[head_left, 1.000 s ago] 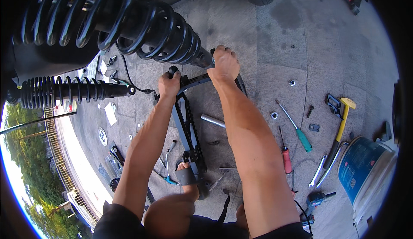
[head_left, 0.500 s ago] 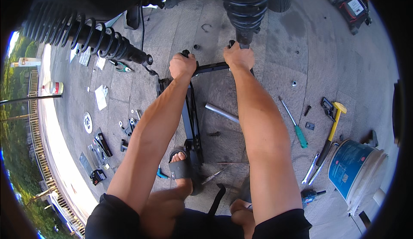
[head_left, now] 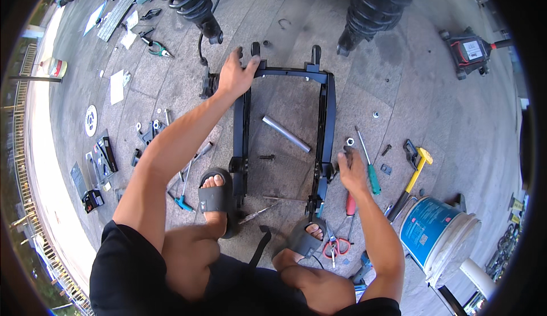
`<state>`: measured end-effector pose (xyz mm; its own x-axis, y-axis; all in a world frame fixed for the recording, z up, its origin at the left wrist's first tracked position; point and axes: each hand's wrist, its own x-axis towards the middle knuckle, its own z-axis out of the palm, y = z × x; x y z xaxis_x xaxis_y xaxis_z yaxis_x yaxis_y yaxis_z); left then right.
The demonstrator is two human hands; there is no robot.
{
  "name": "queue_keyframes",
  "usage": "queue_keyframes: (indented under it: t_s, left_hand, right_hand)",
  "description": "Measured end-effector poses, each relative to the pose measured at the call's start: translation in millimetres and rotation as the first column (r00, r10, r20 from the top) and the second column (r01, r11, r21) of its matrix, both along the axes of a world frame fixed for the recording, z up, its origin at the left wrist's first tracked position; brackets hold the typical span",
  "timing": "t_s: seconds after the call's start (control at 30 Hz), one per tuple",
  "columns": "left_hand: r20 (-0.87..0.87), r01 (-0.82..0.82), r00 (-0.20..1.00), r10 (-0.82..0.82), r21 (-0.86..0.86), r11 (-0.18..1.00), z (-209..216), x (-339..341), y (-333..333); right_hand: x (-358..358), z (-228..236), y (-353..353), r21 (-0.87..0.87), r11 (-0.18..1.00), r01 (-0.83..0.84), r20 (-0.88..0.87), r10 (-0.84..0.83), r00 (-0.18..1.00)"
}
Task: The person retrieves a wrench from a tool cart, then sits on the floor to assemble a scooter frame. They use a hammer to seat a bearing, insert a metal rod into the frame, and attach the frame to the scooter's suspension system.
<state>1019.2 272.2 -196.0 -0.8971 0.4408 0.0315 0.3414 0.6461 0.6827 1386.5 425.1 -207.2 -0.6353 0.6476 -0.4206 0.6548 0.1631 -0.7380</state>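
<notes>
A black metal frame (head_left: 295, 72) with two long side rails lies on the ground in front of me, with upright lugs at its far corners. My left hand (head_left: 235, 78) is at its far left corner, fingers apart and thumb against the metal. Outside the right rail, my right hand (head_left: 352, 172) reaches over the ground, its slightly blurred fingers stretched out. Just beyond those fingertips is a small silver ring-shaped part (head_left: 350, 142); whether they touch it I cannot tell. A silver tube (head_left: 286, 134) and a dark bolt (head_left: 266, 157) lie inside the frame.
Two coil-spring shock absorbers (head_left: 185, 0) (head_left: 376, 17) hang beyond the frame. Rightward lie a green-handled screwdriver (head_left: 373, 178), a yellow hammer (head_left: 417, 169), a blue-and-white bucket (head_left: 436, 233) and a floor jack (head_left: 470, 51). Red-handled scissors (head_left: 337, 247) are by my right foot; pliers (head_left: 156, 47) lie far left.
My right hand has left the frame's far right corner and moved back toward me, outside the right rail. My left hand has loosened at the left corner. The view has shifted.
</notes>
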Motion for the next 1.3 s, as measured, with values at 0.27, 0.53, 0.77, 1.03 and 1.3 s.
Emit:
queue_keyframes:
  t_s: [0.27,0.53,0.77,1.03,1.3]
  left_hand:
    - [0.624,-0.052,0.782,-0.009,0.079,0.996,-8,96,-125]
    - [0.574,0.073,0.817,-0.057,-0.006,0.997,-27,119,-115]
    - [0.756,-0.002,0.654,-0.031,0.043,0.999,-39,104,-113]
    - [0.785,-0.026,0.617,-0.045,0.078,0.997,-16,115,-106]
    - [0.898,-0.047,0.402,-0.180,0.216,0.975,-29,94,-118]
  right_hand:
    - [30,-8,-48,-0.092,0.955,0.282,-0.106,-0.291,0.951]
    - [221,82,-216,0.009,0.983,0.185,0.385,-0.174,0.906]
    - [262,82,-291,-0.140,0.745,0.653,0.538,-0.496,0.681]
    - [255,94,-295,-0.143,0.682,0.717,0.613,-0.508,0.606]
    - [237,144,-308,-0.067,0.681,0.729,0.716,-0.476,0.510]
